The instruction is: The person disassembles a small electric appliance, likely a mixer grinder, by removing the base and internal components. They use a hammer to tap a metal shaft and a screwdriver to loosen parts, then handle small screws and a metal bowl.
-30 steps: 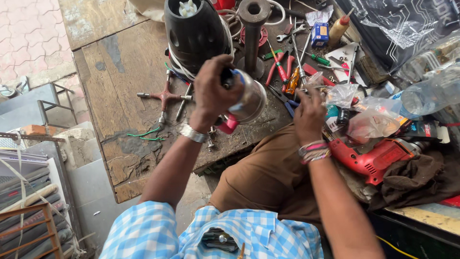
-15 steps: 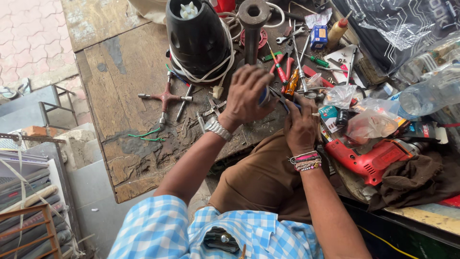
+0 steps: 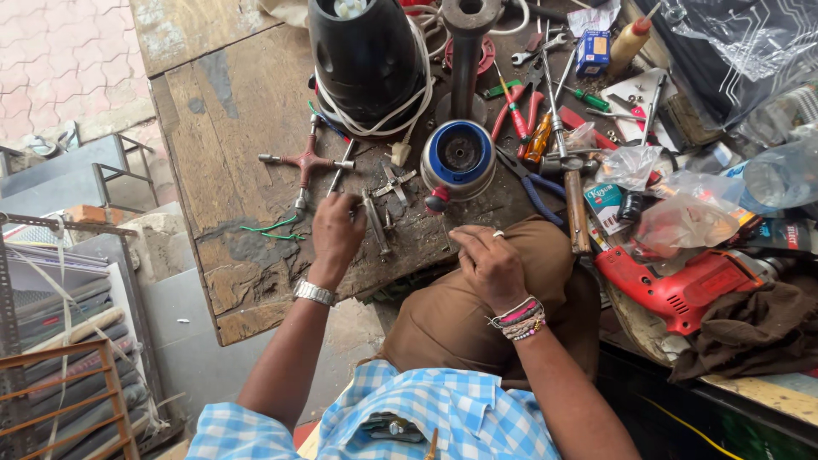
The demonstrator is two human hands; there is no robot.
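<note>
Steel rod: a thin metal rod (image 3: 376,223) lies on the worn wooden desk (image 3: 230,111), just right of the left hand's fingertips.
Left hand: the left hand (image 3: 335,230), a metal watch at the wrist, rests fingers-down on the desk, fingers curled together at small metal parts; whether it pinches one I cannot tell.
Right hand: the right hand (image 3: 488,260), with a ring and beaded bracelets, lies loosely curled at the desk's near edge over the brown-trousered knee, holding nothing that shows.
Round part: a steel cup with a blue ring inside (image 3: 458,158) stands just beyond the right hand, a small red knob at its foot.
Cross wrench: a reddish four-arm wrench (image 3: 307,162) lies beyond the left hand, green wire (image 3: 271,228) near it.
Black housing: a tall black motor housing (image 3: 365,55) with white cord wound round it stands at the far edge.
Packages: a small blue box with a yellow patch (image 3: 593,53) stands far right beside a tan squeeze bottle (image 3: 630,44); a white-and-teal card packet (image 3: 605,203) lies by crumpled clear plastic bags (image 3: 682,217).
Tools: a red power drill (image 3: 682,285) lies at right; blue-handled pliers (image 3: 532,181) lie beside the steel cup.
</note>
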